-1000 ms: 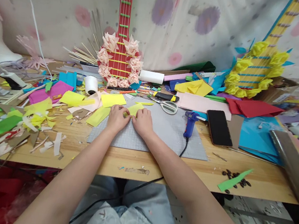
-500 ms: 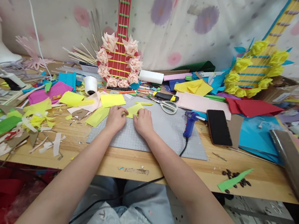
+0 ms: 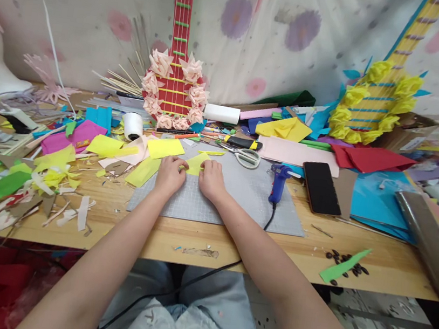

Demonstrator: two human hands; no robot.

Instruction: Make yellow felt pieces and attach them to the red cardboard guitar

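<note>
Between my hands a small piece of yellow paper (image 3: 195,164) lies on the grey cutting mat (image 3: 237,210). My left hand (image 3: 171,174) grips its left side, with the fingers curled. On the opposite side my right hand (image 3: 212,179) has its bent fingers closed on the paper's right edge; the fingertips are partly hidden. A narrow yellow strip (image 3: 212,153) rests just beyond the paper. Beside my left hand are more yellow sheets (image 3: 165,147). White-handled scissors (image 3: 247,158) and a blue hot glue gun (image 3: 278,182) lie to the right on the mat.
A red paper guitar (image 3: 173,90) with pink flowers and a yellow one (image 3: 368,109) lean against the curtain. A phone (image 3: 321,188) and blue sheets (image 3: 378,200) lie at right. Paper scraps (image 3: 55,168) cover the left. The glue gun's cord (image 3: 208,271) hangs over the table edge.
My right hand has shifted slightly to the right, so a bit more of the yellow paper shows between the hands. My left hand has barely moved.
</note>
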